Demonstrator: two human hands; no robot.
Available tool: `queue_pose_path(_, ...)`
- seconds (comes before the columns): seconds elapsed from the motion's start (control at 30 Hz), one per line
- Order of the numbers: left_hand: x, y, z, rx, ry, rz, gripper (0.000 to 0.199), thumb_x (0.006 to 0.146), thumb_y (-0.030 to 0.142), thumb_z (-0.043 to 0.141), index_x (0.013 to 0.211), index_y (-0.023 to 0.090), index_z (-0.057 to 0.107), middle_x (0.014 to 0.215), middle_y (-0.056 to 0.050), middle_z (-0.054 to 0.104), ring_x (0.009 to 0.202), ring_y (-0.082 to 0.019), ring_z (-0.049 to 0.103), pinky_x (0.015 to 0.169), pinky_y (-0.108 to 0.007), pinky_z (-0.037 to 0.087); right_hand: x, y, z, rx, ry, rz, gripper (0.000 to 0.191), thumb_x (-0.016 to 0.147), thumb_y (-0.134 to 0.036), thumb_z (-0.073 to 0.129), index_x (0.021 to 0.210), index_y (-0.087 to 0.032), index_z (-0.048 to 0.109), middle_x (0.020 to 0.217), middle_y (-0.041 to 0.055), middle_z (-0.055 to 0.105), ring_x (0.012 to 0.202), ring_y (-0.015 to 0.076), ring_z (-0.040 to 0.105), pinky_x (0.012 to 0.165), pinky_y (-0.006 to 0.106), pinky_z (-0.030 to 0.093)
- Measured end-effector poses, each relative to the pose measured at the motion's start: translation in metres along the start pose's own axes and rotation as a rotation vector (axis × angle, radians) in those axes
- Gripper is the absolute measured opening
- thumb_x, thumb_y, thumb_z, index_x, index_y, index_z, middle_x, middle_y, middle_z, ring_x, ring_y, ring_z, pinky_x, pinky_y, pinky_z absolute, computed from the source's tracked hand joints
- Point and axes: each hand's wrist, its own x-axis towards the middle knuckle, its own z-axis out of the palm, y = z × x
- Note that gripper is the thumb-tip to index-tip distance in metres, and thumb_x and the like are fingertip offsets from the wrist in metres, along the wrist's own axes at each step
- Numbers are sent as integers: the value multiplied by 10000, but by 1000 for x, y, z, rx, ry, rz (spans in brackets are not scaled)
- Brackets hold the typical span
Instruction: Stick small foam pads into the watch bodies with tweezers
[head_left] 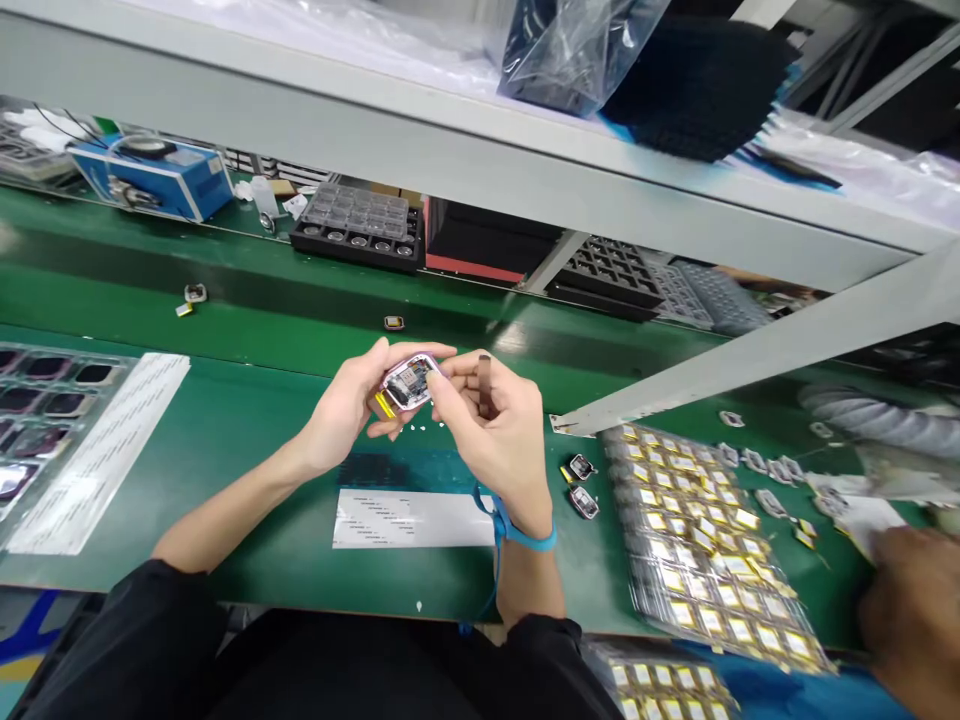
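Note:
Between my hands is an open smartwatch case (410, 381), its inner circuitry showing and a yellow battery (385, 404) hanging out at its lower left. My left hand (346, 405) grips the case from the left, fingers behind it. On the other side, my right hand (499, 425) has its thumb against the case's right edge and its fingers curled. A dark brown strip (484, 383) stands up among those curled fingers; its kind is unclear. A blue wrist strap (531, 538) circles my right wrist. Below the hands lies a printed white sheet (409, 520) beside teal film.
Two open watch cases (583, 500) lie right of my hands, near a clear tray of batteries (637, 590). A metal post (735, 345) slants behind that tray. Watch screens in a tray (45, 405) lie left. A shelf (375, 130) spans overhead. Another person's blurred hand (915, 600) is at far right.

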Motion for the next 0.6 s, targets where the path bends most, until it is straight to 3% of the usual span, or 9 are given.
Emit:
queue_pose_path(0.1,3,-1,-1,12,-24,30,569,960,663,562,1044,138,764,648,-26,629,437,-107,453,429,-259,416,-1,-1,-1,-14,58,-23,211,972,-381,669,856,-208,636,644,-35,612,477,78,490,439,234,325)
queue_pose_path(0.23,3,-4,-6,26,-46,81,347,973,465,636,1013,138,746,724,-31,688,448,-110,526,441,-258,438,-1,-2,-1,-54,134,-75,191,970,-331,662,826,-219,607,578,-69,563,427,55,333,428,240,261)
queue_pose_path(0.33,2,-4,-8,46,-79,123,256,950,376,685,1054,147,736,795,-40,726,478,-122,587,446,-255,454,-1,-3,-1,-64,172,-111,183,973,-314,661,828,-227,592,578,-76,563,440,59,309,439,239,276)
queue_pose_path(0.47,-1,2,-1,138,-56,188,295,968,449,717,966,154,719,744,-27,722,438,-105,568,439,-244,452,-3,-7,-5,-97,135,-137,211,982,-356,683,825,-227,625,555,-82,528,438,62,305,447,240,305)
queue_pose_path(0.6,-12,0,-3,224,-39,201,369,981,512,710,870,160,688,749,-37,747,463,-105,577,488,-247,479,-21,-11,-17,-88,172,-213,424,1089,-447,512,787,-244,730,577,-36,544,476,94,438,497,269,375)
